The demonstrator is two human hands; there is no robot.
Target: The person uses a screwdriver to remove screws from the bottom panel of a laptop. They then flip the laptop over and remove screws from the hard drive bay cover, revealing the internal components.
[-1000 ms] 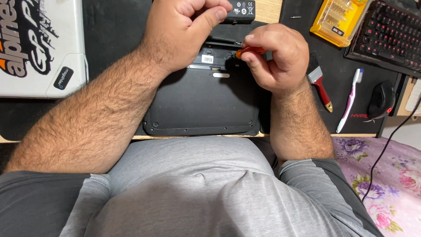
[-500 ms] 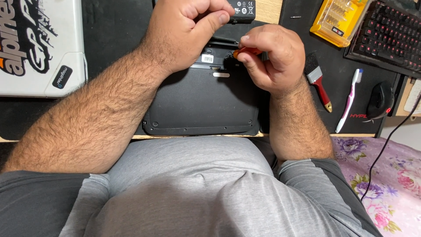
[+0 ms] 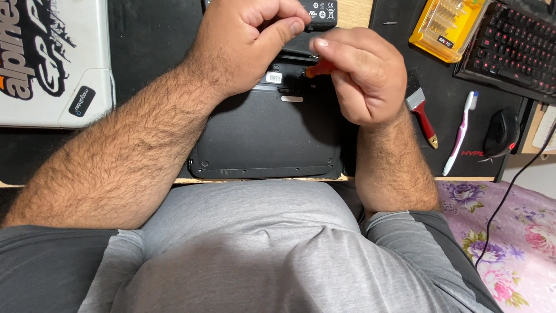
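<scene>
Over an upturned black laptop (image 3: 263,136) lying base-up on a dark desk mat (image 3: 153,35), we work at its far edge with both hands close together. Our right hand (image 3: 362,75) is closed around a small orange-handled screwdriver (image 3: 319,69), whose tip points left toward the strip where the battery bay opens; half a second ago the handle showed lower and nearer the casing, and now the right hand has lifted and rolled slightly, fingers curling over the tool, so we read this as a turn of the driver in progress rather than a change of place. Our left hand (image 3: 249,40) is clenched, thumb pressed against the curled forefinger as if pinching something small, though what it holds, if anything, we cannot tell. It sits almost where it did a second ago, just beside the black battery pack (image 3: 322,13) at the top of the view. Right of the laptop lie a red-handled brush (image 3: 421,113) and a white and pink toothbrush (image 3: 460,133), with a yellow bit case (image 3: 449,26), a black keyboard with red lights (image 3: 509,49) and a black mouse (image 3: 503,132) beyond. A white laptop lid with black lettering (image 3: 52,64) rests at the left.
</scene>
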